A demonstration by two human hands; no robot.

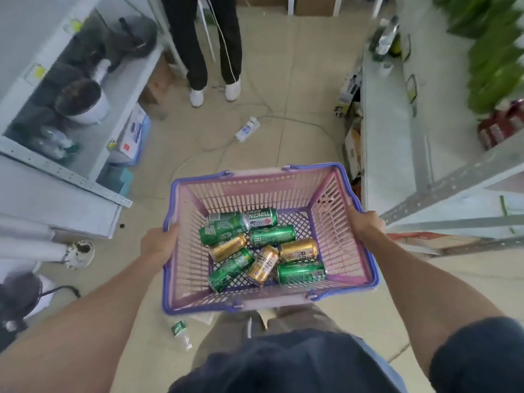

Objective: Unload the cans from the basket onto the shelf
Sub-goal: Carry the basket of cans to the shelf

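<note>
Both hands hold a basket [340, 191] up off the floor. The left hand [158, 243] grips the rim on the left side, with its fingers curled over the edge. The right hand [364, 222] grips the rim on the right side the same way. The basket is pink with a purple rim and purple handles, and the handles lie folded down along the rim.

Cans [263, 245] lie on their sides in a heap at the bottom of the basket. Some are green and some are gold. They touch each other and point in many ways.

A white shelf [385, 131] stands just to the right of the basket. Its near part is bare, and a few small things sit at its far end. Green packs [493, 66] lie higher up on the right. Another shelf [122, 89] on the left holds dark pots. A second person's legs [212, 43] stand across the floor, near a power strip [247, 129]. A small bottle [181, 334] lies on the floor below the basket.
</note>
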